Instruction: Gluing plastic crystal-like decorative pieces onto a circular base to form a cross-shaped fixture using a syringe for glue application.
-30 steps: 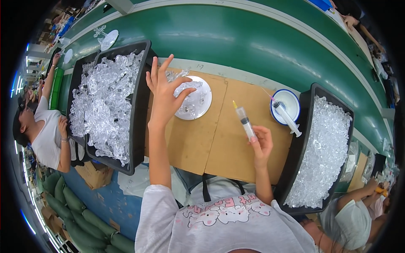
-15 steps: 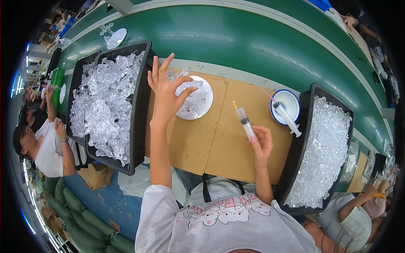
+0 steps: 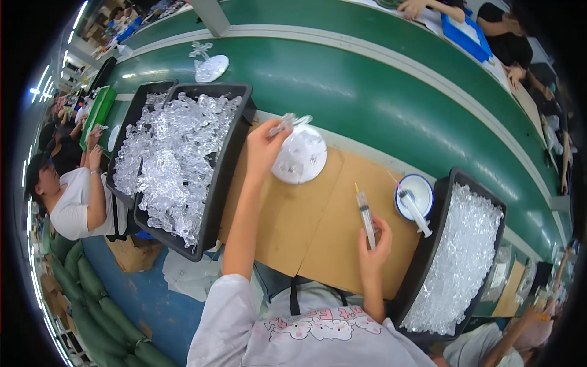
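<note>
Clear piece (image 3: 292, 122) | juts from pinching left hand (image 3: 263, 148) | syringe (image 3: 365, 215) | in gripping right hand (image 3: 376, 246)

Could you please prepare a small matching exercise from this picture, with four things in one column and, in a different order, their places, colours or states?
Things:
1. yellow-tipped syringe
2. pink-tipped syringe
3. left hand
4. cardboard

Descriptions:
A. holding a clear plastic piece
B. brown and flat
C. in the right hand
D. lying across the blue-rimmed bowl

Pairs: 1-C, 2-D, 3-A, 4-B
</note>
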A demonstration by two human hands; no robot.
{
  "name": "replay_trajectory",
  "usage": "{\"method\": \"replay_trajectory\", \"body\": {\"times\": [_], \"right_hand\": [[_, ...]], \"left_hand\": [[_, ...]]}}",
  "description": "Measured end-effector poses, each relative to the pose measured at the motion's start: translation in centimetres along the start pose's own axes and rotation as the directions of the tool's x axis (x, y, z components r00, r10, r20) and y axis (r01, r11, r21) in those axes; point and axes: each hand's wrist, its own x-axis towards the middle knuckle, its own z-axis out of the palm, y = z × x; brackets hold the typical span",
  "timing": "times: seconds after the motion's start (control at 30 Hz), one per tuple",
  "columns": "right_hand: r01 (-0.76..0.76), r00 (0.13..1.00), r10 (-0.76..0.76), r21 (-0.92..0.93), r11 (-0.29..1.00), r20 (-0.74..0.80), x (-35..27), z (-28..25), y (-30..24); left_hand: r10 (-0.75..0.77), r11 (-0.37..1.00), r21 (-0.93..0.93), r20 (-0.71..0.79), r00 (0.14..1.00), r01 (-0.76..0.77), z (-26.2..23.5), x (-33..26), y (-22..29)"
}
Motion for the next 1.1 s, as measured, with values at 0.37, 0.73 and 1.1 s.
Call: {"method": "replay_trajectory", "body": {"times": [0.37,0.73,1.1], "right_hand": [[0.166,0.986,-0.166,-0.027,0.986,-0.014,-3.3,-3.3,-1.9],[0.047,0.999,-0.048,0.235,0.971,-0.004,-4.0,-3.7,-1.1],[0.096,0.992,-0.072,0.238,0.967,-0.107,-2.9,-3.5,-2.1]], "left_hand": [[0.378,0.923,0.01,0.172,0.91,-0.385,6.8,23.1,-1.2],[0.513,0.473,0.879,-0.328,0.793,0.058,-13.7,31.8,-7.3],[0.72,0.394,0.725,0.14,0.68,-0.565,-5.8,25.1,6.8]]}}
